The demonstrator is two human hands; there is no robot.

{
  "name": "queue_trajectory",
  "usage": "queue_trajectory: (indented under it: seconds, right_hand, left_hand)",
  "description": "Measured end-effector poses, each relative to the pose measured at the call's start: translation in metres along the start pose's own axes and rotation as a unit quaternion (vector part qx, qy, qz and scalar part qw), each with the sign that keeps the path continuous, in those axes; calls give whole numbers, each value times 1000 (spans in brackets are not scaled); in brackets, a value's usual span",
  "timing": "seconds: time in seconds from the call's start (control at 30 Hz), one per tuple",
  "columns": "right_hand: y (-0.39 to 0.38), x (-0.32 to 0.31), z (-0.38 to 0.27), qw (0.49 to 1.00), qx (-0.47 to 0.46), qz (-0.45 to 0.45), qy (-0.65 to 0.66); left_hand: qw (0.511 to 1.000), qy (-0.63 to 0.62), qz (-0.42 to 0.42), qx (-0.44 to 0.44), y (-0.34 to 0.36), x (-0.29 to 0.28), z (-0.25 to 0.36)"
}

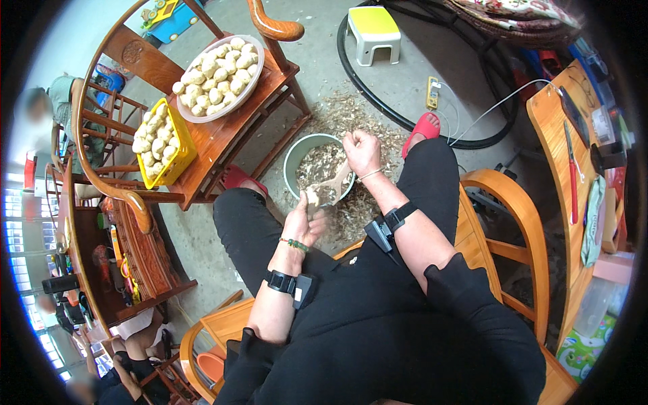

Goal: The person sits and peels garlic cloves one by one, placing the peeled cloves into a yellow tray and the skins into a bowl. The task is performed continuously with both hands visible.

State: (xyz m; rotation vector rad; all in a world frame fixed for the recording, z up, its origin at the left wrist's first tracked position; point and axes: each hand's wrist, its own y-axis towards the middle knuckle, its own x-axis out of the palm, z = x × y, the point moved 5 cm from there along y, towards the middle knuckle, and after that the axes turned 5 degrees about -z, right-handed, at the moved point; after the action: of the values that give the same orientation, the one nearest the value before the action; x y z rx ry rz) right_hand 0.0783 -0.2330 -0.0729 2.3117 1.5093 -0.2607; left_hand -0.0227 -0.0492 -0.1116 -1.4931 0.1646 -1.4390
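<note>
My left hand [304, 224] is closed around a small pale tuber [312, 196], over the near rim of a pale green bucket [291, 162]. Its lower fingers are smeared by motion. In a fist, my right hand [362, 152] grips a knife whose handle is hidden. The broad, blurred knife blade [331, 187] slants down to the left, its tip close to the tuber; whether they touch is unclear. Brown and cream peelings [317, 162] lie inside the bucket, which stands on the floor between my feet.
On a wooden chair [223, 128], a white basin [251, 88] and a yellow basket [181, 156] hold many peeled tubers. Peelings litter the floor around the bucket. A black hose [358, 84] curls near a stool [373, 34]. Right, a wooden board [553, 115] carries a red-handled knife [573, 182].
</note>
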Motion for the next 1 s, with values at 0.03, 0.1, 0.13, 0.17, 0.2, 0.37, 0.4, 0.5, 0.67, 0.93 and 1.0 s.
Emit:
queue_trajectory:
  seconds: [0.03, 0.1, 0.13, 0.17, 0.2, 0.37, 0.4, 0.5, 0.67, 0.93, 1.0]
  right_hand:
    - [0, 2, 4, 1000, 9, 3, -7]
    - [0, 2, 5, 1000, 17, 8, -10]
    - [-1, 1, 3, 1000, 15, 9, -6]
    - [-1, 1, 1, 1000, 14, 10, -1]
    - [-2, 2, -1, 1000, -1, 3, 1]
    - [-18, 17, -15, 998, -23, -58, 5]
    - [-19, 19, -16, 997, -27, -71, -14]
    - [-6, 21, 19, 999, -17, -22, -18]
    - [15, -4, 15, 996, -20, 42, -73]
    - [2, 10, 19, 997, -15, -7, -69]
    - [15, -1, 22, 995, -45, 34, -86]
  left_hand:
    - [1000, 6, 22, 11, 1, -1, 0]
    - [997, 15, 67, 32, 3, -2, -1]
    - [998, 13, 62, 28, 3, -1, -1]
    - [998, 12, 56, 24, 3, 0, -2]
    - [998, 10, 52, 18, 2, 0, -3]
    - [999, -7, 14, -51, 5, -13, -5]
    - [998, -11, 2, -66, 5, -12, -6]
    - [997, -3, -15, -76, 1, -8, -7]
    - [996, -23, -35, -80, -2, -8, -6]
    - [997, 34, -15, -67, -1, -8, -4]
    - [997, 41, -14, -62, -2, -9, -3]
